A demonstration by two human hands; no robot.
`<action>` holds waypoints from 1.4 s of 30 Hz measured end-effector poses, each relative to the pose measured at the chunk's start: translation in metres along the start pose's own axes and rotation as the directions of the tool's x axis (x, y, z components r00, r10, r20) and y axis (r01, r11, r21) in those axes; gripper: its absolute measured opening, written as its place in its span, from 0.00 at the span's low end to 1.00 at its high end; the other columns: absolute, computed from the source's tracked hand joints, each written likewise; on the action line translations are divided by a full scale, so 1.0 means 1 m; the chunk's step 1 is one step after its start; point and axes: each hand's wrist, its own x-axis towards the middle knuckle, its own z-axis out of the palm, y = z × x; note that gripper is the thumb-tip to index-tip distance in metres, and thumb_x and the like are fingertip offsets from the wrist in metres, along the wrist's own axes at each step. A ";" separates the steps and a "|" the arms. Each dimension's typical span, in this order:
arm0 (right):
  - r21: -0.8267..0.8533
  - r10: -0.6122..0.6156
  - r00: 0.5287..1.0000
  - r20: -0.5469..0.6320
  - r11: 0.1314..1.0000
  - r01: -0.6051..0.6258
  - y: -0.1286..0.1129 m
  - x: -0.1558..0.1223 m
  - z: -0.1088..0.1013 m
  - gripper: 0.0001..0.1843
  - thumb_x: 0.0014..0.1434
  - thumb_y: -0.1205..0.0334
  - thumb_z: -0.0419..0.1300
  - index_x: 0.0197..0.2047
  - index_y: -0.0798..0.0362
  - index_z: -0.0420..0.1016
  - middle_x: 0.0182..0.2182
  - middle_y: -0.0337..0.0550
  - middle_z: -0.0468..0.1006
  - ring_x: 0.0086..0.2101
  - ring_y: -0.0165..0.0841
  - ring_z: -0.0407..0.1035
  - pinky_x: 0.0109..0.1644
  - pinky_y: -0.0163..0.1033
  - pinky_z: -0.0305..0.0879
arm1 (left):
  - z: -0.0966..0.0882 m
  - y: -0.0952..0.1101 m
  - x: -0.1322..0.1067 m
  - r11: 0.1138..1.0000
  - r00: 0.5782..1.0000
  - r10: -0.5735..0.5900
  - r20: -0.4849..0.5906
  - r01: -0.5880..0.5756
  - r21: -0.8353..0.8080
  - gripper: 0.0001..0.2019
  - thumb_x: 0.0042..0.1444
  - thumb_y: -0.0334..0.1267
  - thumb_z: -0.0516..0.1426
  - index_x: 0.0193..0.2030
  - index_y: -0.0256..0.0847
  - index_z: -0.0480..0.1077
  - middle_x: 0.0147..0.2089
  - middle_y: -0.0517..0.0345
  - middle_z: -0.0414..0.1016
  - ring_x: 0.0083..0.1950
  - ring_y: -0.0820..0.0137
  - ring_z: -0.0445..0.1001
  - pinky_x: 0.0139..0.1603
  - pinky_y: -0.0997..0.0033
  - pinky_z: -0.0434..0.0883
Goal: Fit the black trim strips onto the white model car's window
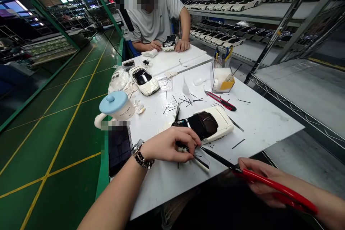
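Observation:
A white model car [219, 124] with a black roof lies on the white table in front of me, its doors swung out. Over its near side is my left hand [175, 145], thumb and fingertips pinched together beside the open near door [202, 164]. What the pinch holds, if anything, is too small to make out. My right hand [265, 179] grips scissors [269, 184] with red handles and long dark blades. The blade tips point left, close to my left fingertips at the car's side.
Thin black strips [188, 101] lie scattered behind the car, near a red utility knife [221, 101]. A clear tool box [222, 79], a second white model car [145, 80], a blue-lidded mug [118, 106] and a phone [118, 151] surround the work spot. A co-worker [159, 18] handles another car opposite.

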 end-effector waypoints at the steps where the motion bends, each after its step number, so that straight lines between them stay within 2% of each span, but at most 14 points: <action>1: -0.004 0.007 1.000 -0.003 1.000 -0.007 -0.001 0.001 0.001 0.21 0.59 0.57 0.64 0.36 0.50 0.51 0.19 0.25 0.55 0.14 0.17 0.46 0.15 0.22 0.46 | 0.000 0.000 0.000 1.000 1.000 -0.005 0.000 0.005 0.004 0.01 0.51 0.31 0.60 0.30 0.38 0.74 0.47 0.49 0.74 0.46 0.67 0.73 0.50 0.68 0.71; 9: 0.004 0.010 1.000 0.005 1.000 -0.010 -0.009 0.008 0.008 0.24 0.57 0.57 0.66 0.34 0.50 0.49 0.17 0.23 0.54 0.13 0.17 0.43 0.14 0.22 0.48 | 0.000 0.001 0.001 1.000 1.000 -0.002 0.014 0.002 0.025 0.01 0.52 0.31 0.60 0.30 0.37 0.74 0.48 0.48 0.74 0.47 0.68 0.73 0.50 0.69 0.71; 15: -0.023 -0.015 1.000 0.022 1.000 0.015 -0.010 0.010 0.009 0.23 0.57 0.56 0.65 0.34 0.50 0.50 0.17 0.25 0.58 0.13 0.18 0.48 0.13 0.23 0.50 | 0.000 0.001 0.001 0.999 1.000 -0.004 0.015 0.003 0.034 0.01 0.51 0.31 0.60 0.30 0.38 0.74 0.48 0.49 0.74 0.47 0.67 0.73 0.52 0.67 0.71; 25: -0.030 -0.049 0.998 0.035 0.998 0.050 -0.004 0.009 0.007 0.23 0.58 0.57 0.65 0.33 0.51 0.50 0.16 0.25 0.58 0.13 0.19 0.51 0.14 0.23 0.51 | 0.000 0.002 0.001 1.000 1.000 -0.009 0.009 0.009 0.030 0.01 0.52 0.31 0.60 0.30 0.38 0.74 0.48 0.49 0.74 0.47 0.67 0.73 0.51 0.67 0.71; 31: -0.032 -0.072 0.996 0.047 0.997 0.074 -0.006 0.008 0.009 0.23 0.57 0.58 0.66 0.33 0.51 0.51 0.16 0.24 0.58 0.12 0.18 0.50 0.14 0.22 0.52 | 0.000 0.001 0.001 1.000 1.000 -0.011 0.017 0.010 0.016 0.01 0.52 0.32 0.61 0.30 0.38 0.74 0.48 0.49 0.73 0.48 0.67 0.73 0.51 0.68 0.71; 34: -0.042 -0.100 0.994 0.048 0.994 0.103 -0.008 -0.001 0.003 0.24 0.55 0.55 0.67 0.34 0.51 0.52 0.17 0.25 0.57 0.13 0.17 0.49 0.15 0.23 0.52 | -0.001 0.001 0.000 1.000 0.999 -0.018 0.034 0.019 -0.014 0.02 0.50 0.33 0.62 0.29 0.38 0.74 0.50 0.48 0.72 0.49 0.65 0.73 0.53 0.67 0.70; 37: -0.154 -0.180 0.984 -0.017 0.972 0.175 -0.017 -0.019 -0.012 0.23 0.56 0.52 0.66 0.36 0.50 0.53 0.18 0.27 0.59 0.13 0.19 0.50 0.15 0.24 0.49 | -0.001 0.001 -0.001 0.998 0.998 -0.024 0.052 0.026 -0.052 0.04 0.48 0.34 0.63 0.27 0.37 0.75 0.50 0.46 0.71 0.49 0.63 0.73 0.53 0.65 0.70; 39: -0.315 -0.250 0.947 -0.199 0.932 0.180 -0.026 -0.032 -0.025 0.21 0.57 0.48 0.64 0.35 0.49 0.55 0.17 0.29 0.59 0.13 0.21 0.52 0.15 0.26 0.46 | 0.000 0.002 -0.002 0.997 0.998 -0.027 0.048 0.031 -0.076 0.04 0.47 0.35 0.63 0.26 0.37 0.75 0.51 0.45 0.71 0.48 0.63 0.73 0.53 0.64 0.71; 40: -0.399 -0.281 0.902 -0.329 0.907 0.136 -0.032 -0.037 -0.031 0.22 0.56 0.45 0.64 0.35 0.49 0.56 0.17 0.30 0.60 0.14 0.22 0.53 0.16 0.27 0.46 | 0.000 0.002 -0.002 0.996 0.999 -0.030 0.042 0.034 -0.088 0.05 0.48 0.35 0.62 0.25 0.37 0.75 0.51 0.45 0.71 0.48 0.62 0.73 0.53 0.64 0.71; 41: -0.484 -0.317 0.827 -0.465 0.873 0.062 -0.038 -0.041 -0.038 0.23 0.54 0.42 0.64 0.35 0.48 0.57 0.18 0.33 0.62 0.15 0.25 0.56 0.17 0.28 0.48 | 0.000 0.002 -0.002 0.994 0.999 -0.034 0.034 0.037 -0.100 0.05 0.48 0.35 0.62 0.25 0.37 0.75 0.50 0.45 0.72 0.48 0.62 0.73 0.53 0.64 0.71; 42: -0.574 -0.377 0.716 -0.587 0.818 -0.040 -0.044 -0.044 -0.045 0.25 0.51 0.39 0.63 0.35 0.48 0.59 0.19 0.35 0.66 0.18 0.28 0.60 0.19 0.30 0.52 | 0.001 0.001 -0.002 0.993 0.999 -0.037 0.028 0.040 -0.110 0.06 0.49 0.36 0.61 0.25 0.36 0.75 0.50 0.45 0.72 0.48 0.62 0.73 0.52 0.64 0.71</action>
